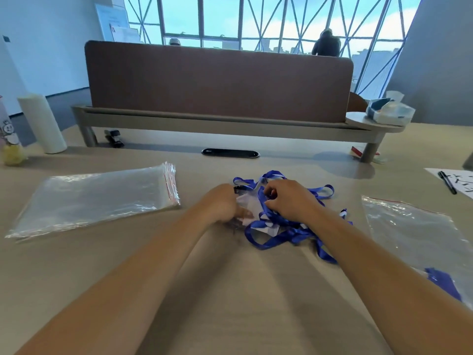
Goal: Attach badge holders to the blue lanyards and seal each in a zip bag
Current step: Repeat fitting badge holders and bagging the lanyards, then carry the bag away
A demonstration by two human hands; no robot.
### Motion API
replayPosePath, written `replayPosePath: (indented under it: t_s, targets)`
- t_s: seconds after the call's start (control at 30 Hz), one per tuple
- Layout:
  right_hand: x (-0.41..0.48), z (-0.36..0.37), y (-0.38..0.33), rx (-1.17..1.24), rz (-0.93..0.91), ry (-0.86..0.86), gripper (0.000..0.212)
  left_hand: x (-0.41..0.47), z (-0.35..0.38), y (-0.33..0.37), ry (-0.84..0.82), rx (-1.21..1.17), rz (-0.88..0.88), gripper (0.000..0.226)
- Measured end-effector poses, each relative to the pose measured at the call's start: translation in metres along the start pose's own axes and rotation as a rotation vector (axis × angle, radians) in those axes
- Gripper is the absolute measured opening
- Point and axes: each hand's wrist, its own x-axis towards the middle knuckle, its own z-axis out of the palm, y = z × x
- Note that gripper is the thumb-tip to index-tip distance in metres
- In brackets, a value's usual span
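A tangle of blue lanyards (284, 221) is lying in a loose heap at the middle of the wooden desk (143, 257), with clear badge holders (249, 212) mixed in among the ribbon loops. The person's left hand (224, 203) is resting at the left edge of the heap, fingers curled down onto one of the clear holders, pinching it against the desk beside a small black clip (239, 188). The right hand (288, 199) is sitting on top of the heap, fingers bent inward and closing on a strand of blue ribbon; how firmly it is gripping cannot be told. Both forearms are reaching in from the near edge of the desk.

To the left, well apart from the heap, a stack of empty zip bags (97, 198) with red seal strips is lying flat. To the right, a single zip bag (419, 234) is lying flat, and a bit of blue ribbon (442, 281) is showing near its lower end, partly hidden by the right forearm.

Farther out, a pen (446, 181) is resting on a sheet of paper (458, 185) at the right edge. A white roll (42, 123) is standing upright at the far left, a black stapler (114, 138) is lying under the raised shelf (230, 124), and a tissue pack (389, 111) is sitting on the shelf's right end.
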Motion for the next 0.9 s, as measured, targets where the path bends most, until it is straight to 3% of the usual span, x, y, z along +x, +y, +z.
replayPosePath:
  t_s: [0.37, 0.53, 0.9]
  targets:
    - [0.004, -0.003, -0.012, 0.031, 0.002, 0.034, 0.018, -0.013, -0.025, -0.013, 0.219, -0.387, -0.080, 0.023]
    - [0.006, -0.001, -0.015, 0.028, 0.010, 0.031, 0.018, -0.018, -0.032, -0.024, 0.310, -0.343, -0.031, 0.032]
    - [0.020, 0.004, -0.028, -0.054, 0.066, 0.070, 0.007, -0.022, -0.052, -0.050, 0.624, -0.409, 0.004, 0.020]
